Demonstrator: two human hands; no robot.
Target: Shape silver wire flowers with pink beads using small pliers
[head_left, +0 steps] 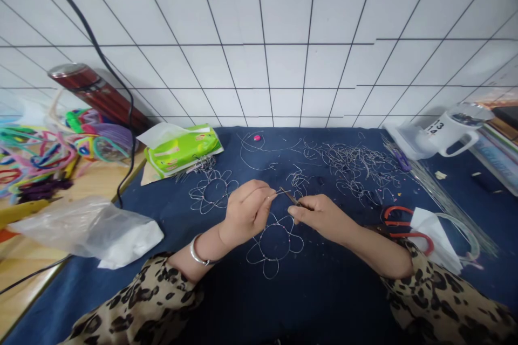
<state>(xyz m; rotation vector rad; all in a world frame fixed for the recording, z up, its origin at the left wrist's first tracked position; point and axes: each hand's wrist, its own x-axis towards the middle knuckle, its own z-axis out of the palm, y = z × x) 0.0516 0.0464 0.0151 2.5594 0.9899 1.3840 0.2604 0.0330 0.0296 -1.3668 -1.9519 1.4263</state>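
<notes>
Pinched in my left hand (249,207) is a thin silver wire (279,192), its end pointing right. My right hand (318,215) is closed around dark, narrow-tipped pliers (292,198), mostly hidden in the palm. The plier tips are at the wire's end; whether they grip it I cannot tell. Just below both hands lies a flower-shaped wire frame (265,257), a ring with looped petals; its upper part is partly covered by my left hand. A second wire flower (202,209) rests on the blue cloth left of my left hand.
Tangled wire scraps (356,164) spread behind my right hand. Red-handled scissors (421,234), straight wires (449,205) and a white mug (455,132) are at right. A green tissue pack (184,151), plastic bag (117,226), red flask (99,94) and pipe cleaners (44,153) are at left.
</notes>
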